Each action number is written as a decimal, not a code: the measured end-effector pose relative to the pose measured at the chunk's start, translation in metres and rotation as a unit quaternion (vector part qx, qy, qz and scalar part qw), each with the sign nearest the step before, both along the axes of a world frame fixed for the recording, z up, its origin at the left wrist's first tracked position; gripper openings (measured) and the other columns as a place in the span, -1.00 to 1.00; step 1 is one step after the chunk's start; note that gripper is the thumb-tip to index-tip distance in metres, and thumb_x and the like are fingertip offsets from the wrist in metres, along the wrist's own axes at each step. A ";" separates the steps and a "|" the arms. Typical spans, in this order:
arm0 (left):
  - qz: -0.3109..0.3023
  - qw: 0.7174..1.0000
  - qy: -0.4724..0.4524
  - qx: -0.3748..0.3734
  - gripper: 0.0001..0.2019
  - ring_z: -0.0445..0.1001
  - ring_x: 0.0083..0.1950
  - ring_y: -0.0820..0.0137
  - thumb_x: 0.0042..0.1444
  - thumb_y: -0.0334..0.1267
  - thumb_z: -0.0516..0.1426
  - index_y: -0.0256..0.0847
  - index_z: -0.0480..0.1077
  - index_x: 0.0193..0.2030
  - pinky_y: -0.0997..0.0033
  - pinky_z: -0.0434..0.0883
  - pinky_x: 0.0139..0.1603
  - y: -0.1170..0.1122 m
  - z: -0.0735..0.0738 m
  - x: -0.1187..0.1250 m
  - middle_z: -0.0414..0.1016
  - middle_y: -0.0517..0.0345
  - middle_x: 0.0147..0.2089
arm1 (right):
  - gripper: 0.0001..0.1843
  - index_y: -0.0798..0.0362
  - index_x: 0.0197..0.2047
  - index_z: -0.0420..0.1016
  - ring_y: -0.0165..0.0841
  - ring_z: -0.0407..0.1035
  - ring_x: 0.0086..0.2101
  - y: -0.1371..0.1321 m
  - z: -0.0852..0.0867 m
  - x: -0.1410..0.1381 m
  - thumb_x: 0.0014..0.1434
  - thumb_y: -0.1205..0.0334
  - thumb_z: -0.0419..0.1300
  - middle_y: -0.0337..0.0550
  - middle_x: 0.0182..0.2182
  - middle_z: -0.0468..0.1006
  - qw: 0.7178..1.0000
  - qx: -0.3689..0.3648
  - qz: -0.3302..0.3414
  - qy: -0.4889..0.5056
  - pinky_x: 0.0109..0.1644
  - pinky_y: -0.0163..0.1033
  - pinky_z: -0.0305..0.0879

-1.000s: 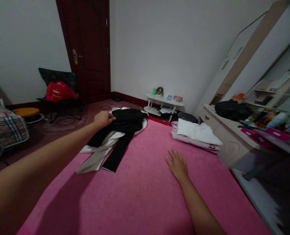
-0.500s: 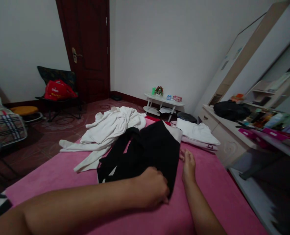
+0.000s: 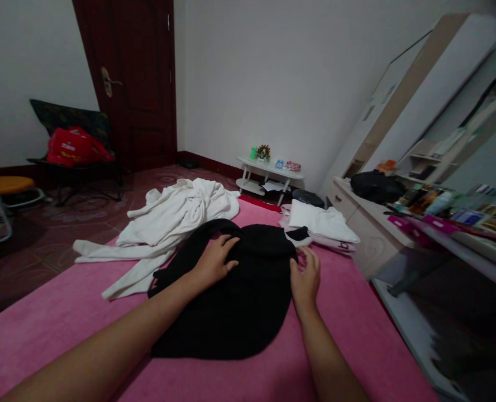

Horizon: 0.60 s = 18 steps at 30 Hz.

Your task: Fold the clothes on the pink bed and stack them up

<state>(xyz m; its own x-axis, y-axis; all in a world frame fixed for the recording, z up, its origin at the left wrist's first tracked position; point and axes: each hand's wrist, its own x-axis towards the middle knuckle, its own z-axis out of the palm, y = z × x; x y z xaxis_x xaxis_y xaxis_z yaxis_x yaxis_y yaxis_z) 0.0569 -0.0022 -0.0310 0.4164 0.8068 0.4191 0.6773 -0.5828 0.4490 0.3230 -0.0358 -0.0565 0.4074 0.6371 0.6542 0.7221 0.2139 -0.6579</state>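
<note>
A black garment (image 3: pixel 235 307) with a pale patch at its far right corner lies spread on the pink bed cover (image 3: pixel 348 335). My left hand (image 3: pixel 217 259) rests over its upper left part, thumb and fingers apart. At the garment's right edge is my right hand (image 3: pixel 306 279), its fingers bent and the thumb apart from them, touching or just beside the cloth. Crumpled white clothes (image 3: pixel 168 215) lie beyond my left hand. Beyond my right hand is a folded white stack (image 3: pixel 323 220).
A dresser (image 3: pixel 357 215) bearing a black bag (image 3: pixel 376 186) and bottles lines the right side. At the far wall stands a small white table (image 3: pixel 268 167). A folding chair with a red bag (image 3: pixel 78 148) is near the brown door (image 3: pixel 134 84).
My left hand has moved from the near right edge of the black garment to its upper left. The near part now lies flat and wider. The view has shifted slightly right.
</note>
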 end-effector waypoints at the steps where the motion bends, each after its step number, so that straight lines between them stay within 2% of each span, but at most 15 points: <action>1: -0.021 1.000 -0.013 -0.005 -0.40 0.25 0.26 0.14 0.06 -0.32 0.22 -0.19 0.20 0.26 0.07 0.25 0.26 -0.001 -0.003 0.001 0.25 -0.11 0.25 | -0.63 0.03 0.02 0.41 -0.26 0.37 -0.10 -0.003 0.005 -0.010 0.12 0.21 0.09 0.01 0.02 0.39 1.000 -0.002 0.029 0.008 -0.11 -0.15 0.38; 3: -0.070 0.997 -0.025 -0.009 -0.38 0.25 0.27 0.18 0.07 -0.34 0.21 -0.13 0.17 0.29 0.10 0.24 0.27 -0.007 -0.006 0.005 0.25 -0.07 0.26 | -0.56 -0.01 0.12 0.33 -0.38 0.41 -0.28 -0.008 0.013 -0.033 0.14 0.24 0.08 -0.01 0.06 0.35 0.994 -0.026 0.100 0.033 -0.30 -0.26 0.39; 5: -0.109 0.994 -0.007 -0.013 -0.40 0.25 0.28 0.18 0.09 -0.34 0.20 -0.06 0.20 0.28 0.12 0.26 0.25 -0.015 -0.005 0.009 0.20 -0.05 0.31 | -0.33 -0.08 0.29 0.14 -0.45 0.40 -0.37 -0.012 0.018 -0.054 0.09 0.31 0.11 0.02 0.18 0.24 0.982 -0.064 0.174 0.034 -0.39 -0.30 0.38; 7: -0.128 0.991 0.024 -0.013 -0.50 0.27 0.27 0.15 0.11 -0.34 0.18 -0.03 0.29 0.21 0.11 0.30 0.22 -0.024 -0.002 0.012 0.19 -0.04 0.32 | -0.09 -0.17 0.39 -0.09 -0.45 0.40 -0.35 -0.014 0.021 -0.068 0.01 0.43 0.11 -0.01 0.26 0.16 0.966 -0.103 0.237 0.000 -0.33 -0.28 0.42; 8: -0.136 0.990 0.035 -0.008 -0.57 0.29 0.25 0.15 0.12 -0.34 0.16 -0.03 0.35 0.16 0.12 0.31 0.20 -0.028 0.000 0.013 0.23 -0.03 0.29 | -0.03 -0.19 0.40 -0.12 -0.43 0.41 -0.29 -0.015 0.022 -0.072 -0.04 0.49 0.08 -0.05 0.26 0.17 0.956 -0.118 0.267 -0.026 -0.25 -0.25 0.43; 10: -0.161 0.986 0.044 0.005 -0.68 0.35 0.19 0.19 0.16 -0.36 0.12 -0.05 0.43 0.05 0.17 0.32 0.16 -0.035 0.006 0.015 0.37 0.01 0.18 | -0.05 -0.18 0.35 0.08 -0.36 0.38 -0.10 -0.017 0.025 -0.074 -0.12 0.57 0.01 -0.13 0.21 0.27 0.933 -0.141 0.322 -0.076 -0.02 -0.18 0.38; 12: -0.188 0.981 0.046 0.010 -0.68 0.41 0.10 0.24 0.17 -0.39 0.09 -0.06 0.43 0.05 0.21 0.33 0.11 -0.041 0.010 0.017 0.47 0.06 0.06 | -0.17 -0.12 0.19 0.35 -0.33 0.34 0.01 -0.017 0.029 -0.071 -0.16 0.59 -0.04 -0.17 0.12 0.38 0.915 -0.164 0.359 -0.086 0.07 -0.18 0.32; 15: -0.190 0.981 0.048 0.002 -0.48 0.45 0.01 0.25 0.15 -0.40 0.10 -0.07 0.21 0.26 0.21 0.35 0.03 -0.048 0.012 0.022 0.49 0.05 -0.01 | -0.35 -0.05 0.11 0.42 -0.34 0.43 -0.12 -0.018 0.037 -0.065 -0.05 0.52 -0.04 -0.18 -0.05 0.53 0.916 -0.212 0.340 -0.021 -0.06 -0.22 0.36; 18: -0.178 0.982 0.057 -0.012 -0.30 0.45 -0.07 0.26 0.16 -0.40 0.07 -0.14 -0.11 0.41 0.26 0.39 -0.06 -0.054 0.007 0.028 0.47 -0.03 -0.03 | -0.56 -0.08 0.08 0.45 -0.31 0.47 -0.23 -0.019 0.044 -0.062 0.18 0.30 -0.03 -0.20 -0.22 0.60 0.942 -0.244 0.231 -0.008 -0.15 -0.22 0.34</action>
<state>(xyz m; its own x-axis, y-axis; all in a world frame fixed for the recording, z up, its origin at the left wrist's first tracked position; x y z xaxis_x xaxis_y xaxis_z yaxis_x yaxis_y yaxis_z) 0.0847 -0.0565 -0.0243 0.7170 0.6109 0.3357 0.4794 -0.7818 0.3988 0.2611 -0.0551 -0.0127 0.0055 0.9703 0.2419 0.6358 0.1834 -0.7498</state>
